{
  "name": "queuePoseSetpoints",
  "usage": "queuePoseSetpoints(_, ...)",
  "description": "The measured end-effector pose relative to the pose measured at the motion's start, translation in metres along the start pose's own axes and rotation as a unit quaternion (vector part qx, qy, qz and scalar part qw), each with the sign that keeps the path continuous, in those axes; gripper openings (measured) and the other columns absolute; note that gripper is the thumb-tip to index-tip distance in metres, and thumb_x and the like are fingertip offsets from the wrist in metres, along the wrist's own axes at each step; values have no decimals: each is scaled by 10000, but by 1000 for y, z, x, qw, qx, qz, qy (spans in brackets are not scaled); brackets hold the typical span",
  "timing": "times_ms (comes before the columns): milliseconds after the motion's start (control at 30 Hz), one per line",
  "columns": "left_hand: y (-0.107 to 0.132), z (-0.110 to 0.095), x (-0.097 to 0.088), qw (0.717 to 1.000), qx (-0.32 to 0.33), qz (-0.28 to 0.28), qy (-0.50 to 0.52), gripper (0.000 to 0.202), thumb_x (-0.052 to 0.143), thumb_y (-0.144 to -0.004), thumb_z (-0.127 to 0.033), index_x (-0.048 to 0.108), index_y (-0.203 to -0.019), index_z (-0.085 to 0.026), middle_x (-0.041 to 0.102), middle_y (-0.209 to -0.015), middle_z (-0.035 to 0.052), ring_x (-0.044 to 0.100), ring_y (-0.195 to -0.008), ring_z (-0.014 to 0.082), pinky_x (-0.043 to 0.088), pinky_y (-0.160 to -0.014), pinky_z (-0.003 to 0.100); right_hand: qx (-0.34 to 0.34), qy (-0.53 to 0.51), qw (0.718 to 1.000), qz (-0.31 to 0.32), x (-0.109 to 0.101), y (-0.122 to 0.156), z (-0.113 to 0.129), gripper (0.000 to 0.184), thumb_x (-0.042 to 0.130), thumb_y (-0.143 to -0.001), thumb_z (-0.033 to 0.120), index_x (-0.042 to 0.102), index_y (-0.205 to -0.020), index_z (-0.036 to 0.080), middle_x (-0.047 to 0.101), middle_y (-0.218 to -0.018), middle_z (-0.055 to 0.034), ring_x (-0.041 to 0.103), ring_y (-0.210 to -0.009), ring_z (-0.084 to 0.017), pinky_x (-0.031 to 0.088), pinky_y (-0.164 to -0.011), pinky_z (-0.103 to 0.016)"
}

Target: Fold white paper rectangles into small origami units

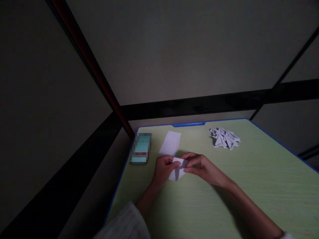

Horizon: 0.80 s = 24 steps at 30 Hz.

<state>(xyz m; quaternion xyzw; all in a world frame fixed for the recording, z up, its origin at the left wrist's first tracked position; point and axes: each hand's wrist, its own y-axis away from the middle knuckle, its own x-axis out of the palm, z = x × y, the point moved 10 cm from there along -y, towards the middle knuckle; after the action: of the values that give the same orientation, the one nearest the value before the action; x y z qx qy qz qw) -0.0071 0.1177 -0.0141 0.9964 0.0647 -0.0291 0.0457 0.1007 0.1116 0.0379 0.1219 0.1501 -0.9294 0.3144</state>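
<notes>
Between my two hands is a small piece of white paper (177, 173), partly folded, with a crease and a shaded flap showing. My left hand (163, 170) grips its left side, the thumb lying across the front. At the right edge, the thumb and fingers of my right hand (199, 166) pinch the paper. Just beyond the hands, a flat white paper sheet (170, 142) lies on the table. Fingers hide parts of the folded piece.
The pale green table (249, 192) has a blue edge and a blue strip (188, 124) at the back. A blurred-out phone (141, 147) lies at the left edge. Several folded white paper pieces (224, 137) are heaped at the back right. Walls rise behind and left.
</notes>
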Motion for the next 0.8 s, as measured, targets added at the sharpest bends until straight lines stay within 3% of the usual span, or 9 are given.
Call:
queuePoseSetpoints(267,2,2,12,999,23,34,-12,243,591,-583,-301,545,-437,-112,463,-401,-39,406,-417,64,283,-405,173,66,10,992,-106,-14,-3,-17,204,577,-673,288,574,-556,121,525,-596,-16,490,-579,-123,375,-532,-229)
queuePoseSetpoints(367,4,9,16,999,-13,43,29,350,535,-626,-425,552,-474,-110,455,-384,-34,417,-381,71,310,-390,184,106,-24,983,-151,-22,1,-27,232,566,-664,322,543,-546,123,522,-555,-2,463,-527,-109,361,-505,-226)
queuePoseSetpoints(467,10,11,25,991,-60,76,95,412,529,-611,-498,602,-627,-93,564,-468,13,524,-421,120,417,-446,228,126,-49,972,-190,-29,5,-32,244,573,-647,343,538,-546,123,516,-522,8,440,-490,-97,341,-471,-217)
queuePoseSetpoints(600,15,2,30,989,-51,101,93,341,653,-535,-381,628,-716,-93,645,-608,58,596,-521,148,465,-514,232,129,-76,965,-217,-32,8,-31,242,594,-622,344,557,-542,119,535,-515,1,452,-487,-102,348,-467,-220)
queuePoseSetpoints(800,12,3,27,993,-30,86,81,261,629,-587,-310,643,-734,-95,655,-598,55,600,-507,141,467,-497,217,135,-107,957,-236,-33,9,-33,222,619,-590,333,590,-546,117,580,-536,-14,490,-499,-117,382,-489,-230)
